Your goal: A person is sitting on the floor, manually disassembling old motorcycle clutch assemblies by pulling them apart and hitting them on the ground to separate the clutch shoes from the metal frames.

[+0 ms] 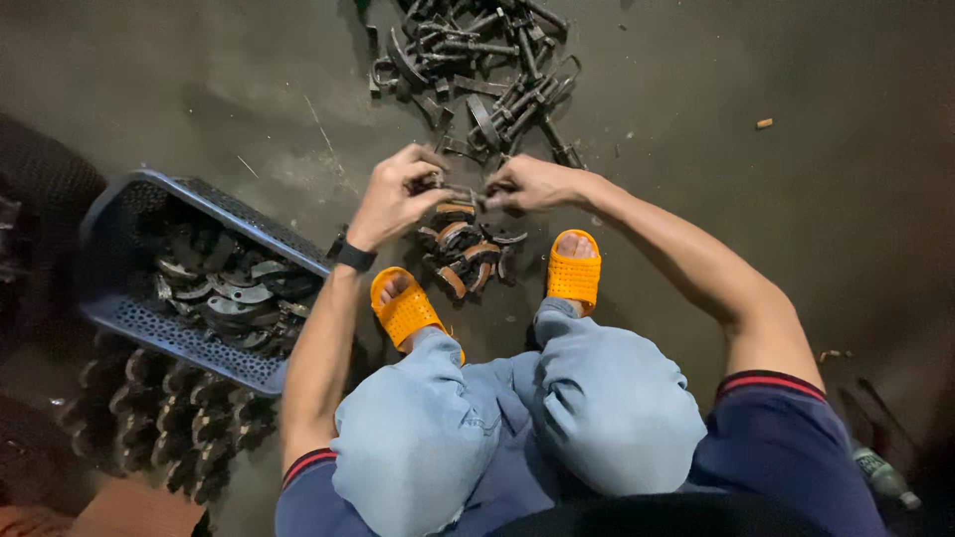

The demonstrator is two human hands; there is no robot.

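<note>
Fitting together a small metal part (461,194), pinched at centre frame between left hand (398,194) and right hand (532,184), both closed tight on it. Seemingly mid-assembly; called next for steady alignment. Piled finished pieces (468,249) at 6 o'clock between orange slippers (575,270). Heaped loose bolts and clamps (487,70) at 12. Sat at 9: blue perforated crate (189,343) of curved plates. No labels legible.

A green-labelled bottle (881,475) lies at the lower right edge.
</note>
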